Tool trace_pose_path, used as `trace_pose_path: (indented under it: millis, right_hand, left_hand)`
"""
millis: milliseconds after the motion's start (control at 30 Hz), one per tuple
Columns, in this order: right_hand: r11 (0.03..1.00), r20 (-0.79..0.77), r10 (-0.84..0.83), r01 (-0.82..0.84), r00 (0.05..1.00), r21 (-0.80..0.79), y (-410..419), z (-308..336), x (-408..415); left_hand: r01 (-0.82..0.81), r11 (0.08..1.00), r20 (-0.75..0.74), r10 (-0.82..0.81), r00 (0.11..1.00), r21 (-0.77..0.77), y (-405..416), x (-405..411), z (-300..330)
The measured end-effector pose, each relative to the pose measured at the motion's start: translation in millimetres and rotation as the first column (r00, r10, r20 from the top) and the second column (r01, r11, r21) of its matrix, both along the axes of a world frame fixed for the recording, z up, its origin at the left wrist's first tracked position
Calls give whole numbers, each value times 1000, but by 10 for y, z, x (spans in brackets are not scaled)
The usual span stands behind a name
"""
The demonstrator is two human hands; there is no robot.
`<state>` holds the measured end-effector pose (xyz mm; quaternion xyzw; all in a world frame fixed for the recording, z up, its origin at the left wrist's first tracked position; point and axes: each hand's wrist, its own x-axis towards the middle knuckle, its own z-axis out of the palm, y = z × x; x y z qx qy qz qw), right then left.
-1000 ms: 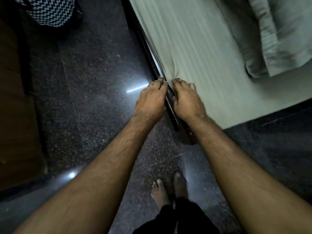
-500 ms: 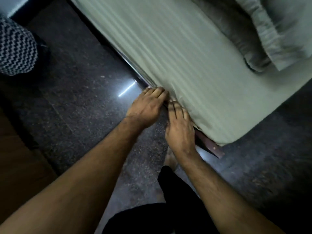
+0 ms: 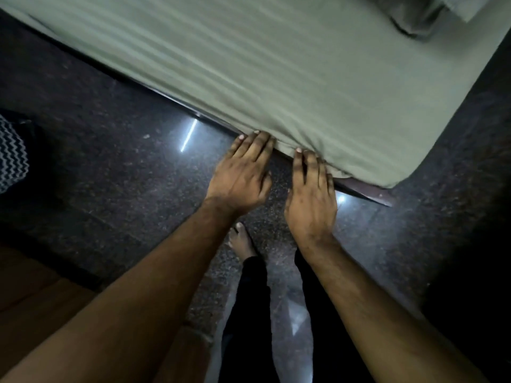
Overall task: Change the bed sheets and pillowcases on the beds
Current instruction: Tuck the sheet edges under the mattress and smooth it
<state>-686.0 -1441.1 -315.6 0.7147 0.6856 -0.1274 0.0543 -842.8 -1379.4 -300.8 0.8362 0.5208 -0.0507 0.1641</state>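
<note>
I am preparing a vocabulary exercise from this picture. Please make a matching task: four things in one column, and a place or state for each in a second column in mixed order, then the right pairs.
Things:
1. pale green striped bed sheet
2. left hand
3. black-and-white zigzag patterned cloth
4. bare foot

Places or states:
A. at the far left edge of the view
B. on the dark speckled floor, between the forearms
C. spread over the mattress
D. straight fingers at the sheet's lower edge, beside the right hand

Pairs: 1-C, 2-D, 3-A, 4-B
</note>
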Motion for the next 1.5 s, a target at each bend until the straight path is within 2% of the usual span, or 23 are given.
trace_pose_path:
  millis: [167,267,333,400,500,600,633,700,767,833,867,900,933,1000,1033,1067,1100,1167,1267,1333,1500]
  right_hand:
    - [981,-62,-173,178,983,75,195,-12,-154]
    - [967,-53,-245,248,968,66,452,1,-182]
    - [961,-47,-275,273,960,-33,632,51,-183]
    - [934,-19,-303,293,953,-203,837,70,-181]
    - [838,-3,-393,357,919,-414,1126,94,-152]
    - [851,-97,-295,216,950,-478,1102,184,-67]
    - [882,-174,-245,145,954,-449,991,237,-18]
    - [951,-332,-166,62,929,-303,658,354,93]
    - [984,-370,-174,147,913,-99,324,414,235]
    - [965,-319,-241,262,917,23,140,401,398]
    - [962,-286,-253,271,924,23,80,381,486]
    - [968,-261,-237,249,936,12,47,353,561]
    - [973,-243,-222,231,944,10,19,306,626]
    - [975,-218,-207,219,954,30,13,239,616]
    - [972,-207,-215,229,954,45,10,214,555]
    - [968,-190,-230,244,954,56,-6,179,485]
    - [963,-172,-249,263,953,63,-51,150,410]
    - [950,-135,-292,303,947,75,-137,105,323]
    - [939,-98,-336,341,937,43,-182,110,261]
    - [937,-62,-344,347,937,46,-145,116,255]
    - [937,13,-347,346,938,47,294,259,251]
  left_hand:
    - [33,998,-25,-34,999,-55,34,-14,16]
    - [34,998,-44,-36,998,-50,183,104,47]
    - [41,999,-74,-42,996,-21,344,193,55]
    - [91,996,-67,-91,994,5,486,252,-7]
    - [191,982,-21,-191,981,0,627,212,-143]
    - [241,970,-60,-242,968,-26,801,196,-156]
    - [266,964,-36,-266,963,-12,867,203,-173]
    - [281,945,-44,-292,955,-168,992,224,-108]
    - [251,899,38,-255,966,-358,1150,154,-75]
    - [109,858,246,21,969,-502,1272,38,44]
    - [49,836,334,163,928,-546,1273,29,104]
    - [31,845,378,205,903,-533,1239,32,158]
    - [35,893,350,139,926,-448,1182,78,192]
    - [177,956,120,-153,981,-232,1000,190,219]
    - [221,967,-8,-224,975,-126,901,276,250]
    - [246,969,-74,-248,966,-35,816,371,306]
    - [258,966,-66,-255,965,29,719,443,364]
    - [236,971,61,-238,969,33,548,523,413]
    - [285,954,177,-266,948,-96,475,433,337]
    - [291,950,175,-270,947,-109,506,275,200]
    - [36,998,119,-42,992,49,708,-274,54]
